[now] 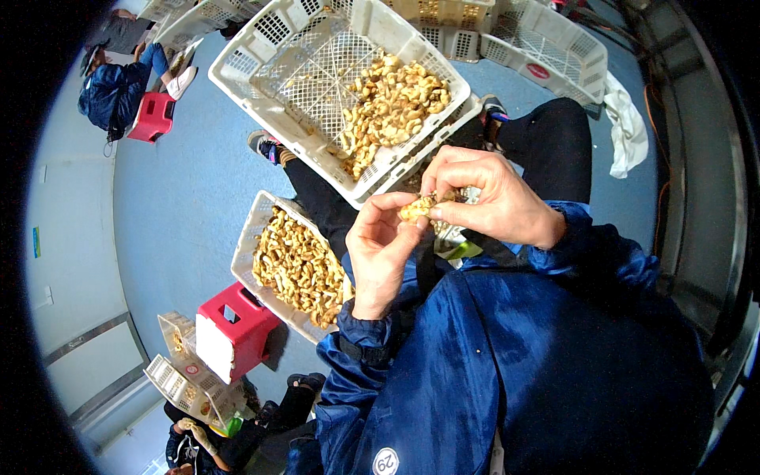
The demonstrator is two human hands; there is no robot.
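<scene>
A yellow-brown mushroom (416, 208) is pinched between the fingertips of both hands, above my lap. My left hand (378, 252) grips it from the left with thumb and forefinger. From the right, my right hand (497, 199) closes thumb and fingers on its other side; whether those fingers also hold a small tool is hidden. Just beyond the hands, a large white plastic crate (277, 136) is tilted, with a heap of mushrooms (400, 103) along its right side. A second white crate (244, 252), full of mushrooms (294, 265), stands to the left.
A red stool (252, 328) stands at the lower left, near small crates (186, 388) and a co-worker's gloved hands (198, 431). Another person (115, 95) sits by a red stool (152, 117) at the upper left. More crates (546, 55) and a white bag (625, 131) lie at the upper right.
</scene>
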